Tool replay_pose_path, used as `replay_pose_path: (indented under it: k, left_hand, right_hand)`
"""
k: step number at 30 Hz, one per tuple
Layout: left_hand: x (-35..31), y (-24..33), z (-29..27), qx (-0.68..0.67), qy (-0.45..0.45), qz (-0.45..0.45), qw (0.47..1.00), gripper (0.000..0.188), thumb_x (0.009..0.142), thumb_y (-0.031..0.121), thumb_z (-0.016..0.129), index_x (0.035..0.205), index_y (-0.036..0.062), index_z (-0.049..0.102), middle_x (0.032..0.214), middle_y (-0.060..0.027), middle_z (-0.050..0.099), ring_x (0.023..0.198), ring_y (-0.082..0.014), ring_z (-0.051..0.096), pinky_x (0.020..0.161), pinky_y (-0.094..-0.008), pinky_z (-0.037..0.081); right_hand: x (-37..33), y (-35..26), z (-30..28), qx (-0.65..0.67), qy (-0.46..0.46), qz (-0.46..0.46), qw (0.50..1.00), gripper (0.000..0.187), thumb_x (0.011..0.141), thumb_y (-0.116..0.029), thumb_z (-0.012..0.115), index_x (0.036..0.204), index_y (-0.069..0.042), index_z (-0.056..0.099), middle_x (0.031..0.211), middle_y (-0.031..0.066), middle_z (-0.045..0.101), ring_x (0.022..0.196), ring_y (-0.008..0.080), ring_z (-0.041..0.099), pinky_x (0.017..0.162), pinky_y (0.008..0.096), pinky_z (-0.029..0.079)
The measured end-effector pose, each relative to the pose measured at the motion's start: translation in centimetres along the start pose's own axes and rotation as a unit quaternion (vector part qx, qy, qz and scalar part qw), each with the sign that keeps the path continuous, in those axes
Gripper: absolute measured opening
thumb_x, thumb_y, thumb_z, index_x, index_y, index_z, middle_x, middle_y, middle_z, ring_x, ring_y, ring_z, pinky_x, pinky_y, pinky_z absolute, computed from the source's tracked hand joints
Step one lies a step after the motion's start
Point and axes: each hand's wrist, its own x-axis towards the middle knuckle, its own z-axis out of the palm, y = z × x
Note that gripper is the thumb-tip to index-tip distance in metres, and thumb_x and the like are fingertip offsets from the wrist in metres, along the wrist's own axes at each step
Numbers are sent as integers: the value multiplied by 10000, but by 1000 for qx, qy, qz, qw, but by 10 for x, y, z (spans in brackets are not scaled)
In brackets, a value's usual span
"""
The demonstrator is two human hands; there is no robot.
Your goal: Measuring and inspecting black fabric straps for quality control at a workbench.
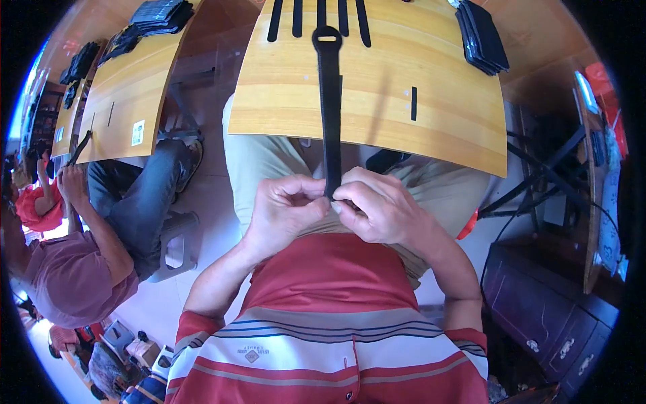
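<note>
A long black strap (330, 108) runs from my fingers up over the near edge of the wooden table (269, 108). Its far end is rounded, with an oval slot in it. My left hand (286, 209) pinches the near end of the strap between thumb and fingers. Close beside it, my right hand (377, 205) grips the same end, its fingertips almost touching the left ones. Both hands are over my lap, just short of the table edge. What lies between the fingertips is too small to make out.
Several black straps (297, 17) lie side by side at the table's far edge. A stack of black flat pieces (481, 40) sits at the far right, and a short black strip (414, 104) nearer. To the left, a person (81, 269) sits at another table (134, 87). Dark drawers (538, 310) stand right.
</note>
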Motion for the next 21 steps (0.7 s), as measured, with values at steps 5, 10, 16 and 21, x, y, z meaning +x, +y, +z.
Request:
replay_pose_path:
  k: [5,10,16,21]
  left_hand:
    - [0,0,1,-37,13,-5,999,162,846,-56,690,1006,-42,691,894,-84,718,791,-99,668,738,-242,557]
    - [0,-2,1,-12,7,-16,1000,161,852,-26,706,1012,-28,695,891,-70,715,780,-85,656,722,-232,547]
    - [-1,-5,-3,9,-14,-30,999,170,849,-22,713,1018,-23,697,895,-68,715,783,-80,655,720,-226,544]
    - [0,-5,1,-15,7,-9,1000,162,841,-34,713,1002,-19,700,880,-63,713,770,-75,650,704,-221,538]
  right_hand:
    - [-2,2,4,-48,66,-16,997,306,694,-27,762,955,-26,602,823,108,590,702,257,644,553,345,533]
    - [-6,9,6,25,85,-1,996,285,687,16,777,924,-20,623,862,107,617,739,253,661,587,341,535]
    - [-13,17,7,99,66,41,992,262,693,35,788,913,-13,653,910,120,646,721,233,649,581,315,513]
    - [-11,10,16,-57,131,-45,989,220,732,48,756,922,12,651,934,145,633,697,235,640,558,319,505]
